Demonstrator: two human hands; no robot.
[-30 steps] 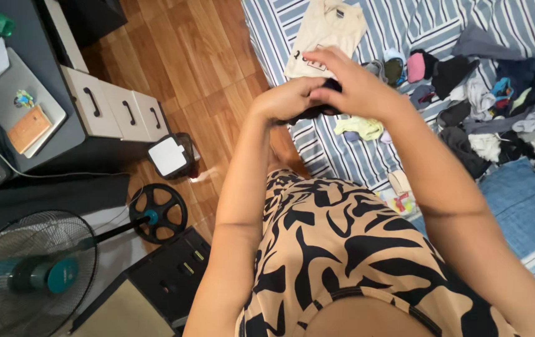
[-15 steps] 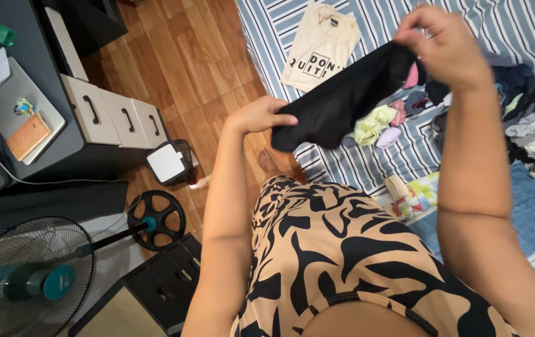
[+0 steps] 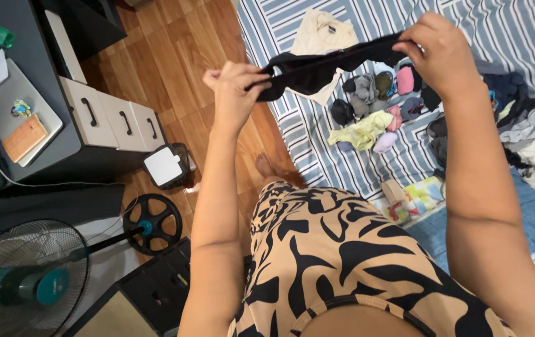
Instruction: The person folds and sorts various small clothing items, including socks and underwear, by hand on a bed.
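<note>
Striped blue-and-white bedding [image 3: 292,25] covers the bed at the upper right, and warm wooden floorboards [image 3: 173,56] run beside it on the left. Above that bed the person holds a black garment [image 3: 317,65] stretched out in the air between two raised hands. The left hand [image 3: 236,93] is closed into a loose fist, its fingers curled and pressed together around the garment's left end. The right hand [image 3: 439,53] grips the other end, thumb and forefinger pinching the dark fabric while the remaining fingers fold in behind; the cloth sags slightly in the middle and hangs clear of the bedding. Directly under it lies a cream T-shirt [image 3: 317,34], spread flat. Just to the right sit small rolled socks [image 3: 367,90] in grey, pink and dark tones, with a pale yellow-green piece [image 3: 361,132] beside them. A heap of dark and grey clothes [image 3: 523,125] is piled at the far right edge of the bed. Across the floor stands a grey desk [image 3: 24,37] carrying a closed laptop [image 3: 14,112], with a white drawer unit [image 3: 114,115] against it. A standing fan [image 3: 24,284] sits at the lower left. The person's tan-and-black patterned dress [image 3: 342,256] fills the foreground.
</note>
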